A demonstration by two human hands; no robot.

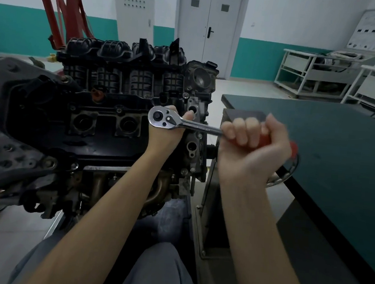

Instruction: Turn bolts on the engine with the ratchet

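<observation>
A: What does the right hand [253,145] hold?
B: Its fingers curl round the chrome ratchet wrench's [179,122] red handle.
A: The left hand [168,132]?
B: It grips under the ratchet head, above the black engine [108,103].

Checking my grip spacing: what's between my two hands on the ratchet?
In the head view, only the bare chrome shank of the ratchet runs between the left hand, under its head, and the right hand on the red handle.

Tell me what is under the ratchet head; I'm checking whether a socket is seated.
Under the ratchet head only the left hand shows, curled beneath it above the engine. Any socket or bolt is covered. The right hand grips the red handle.
</observation>
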